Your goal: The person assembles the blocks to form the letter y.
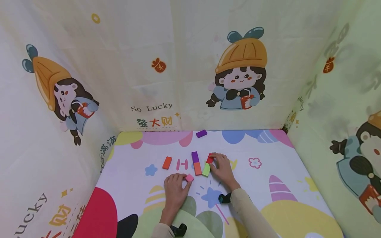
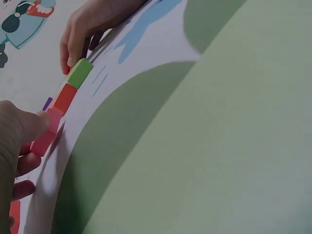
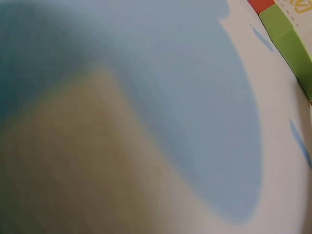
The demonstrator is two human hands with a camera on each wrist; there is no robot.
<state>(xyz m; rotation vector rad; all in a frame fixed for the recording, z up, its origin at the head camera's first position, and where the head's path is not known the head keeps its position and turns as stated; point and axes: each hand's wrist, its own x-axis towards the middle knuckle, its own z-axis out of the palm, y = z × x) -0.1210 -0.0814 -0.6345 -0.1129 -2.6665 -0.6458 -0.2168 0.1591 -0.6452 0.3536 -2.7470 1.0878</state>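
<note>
My left hand [image 1: 175,189] pinches a pink block [image 1: 189,178] between thumb and fingers; the left wrist view shows this pink block [image 2: 45,139] up close. My right hand [image 1: 222,169] holds a red block [image 1: 209,159] with thumb and index finger. Against the red block's near end lies a light green block [image 1: 206,170], close to the right thumb. Just left of these, a purple block [image 1: 194,156] and an orange block [image 1: 197,169] lie end to end. In the right wrist view a sleeve covers much of the picture, and the hand itself is not seen.
A separate orange-red block [image 1: 167,162] lies to the left. Another purple block [image 1: 201,134] is at the table's back edge, near the cloth wall [image 1: 190,82]. The printed table cover [image 1: 244,191] runs between cloth walls on both sides.
</note>
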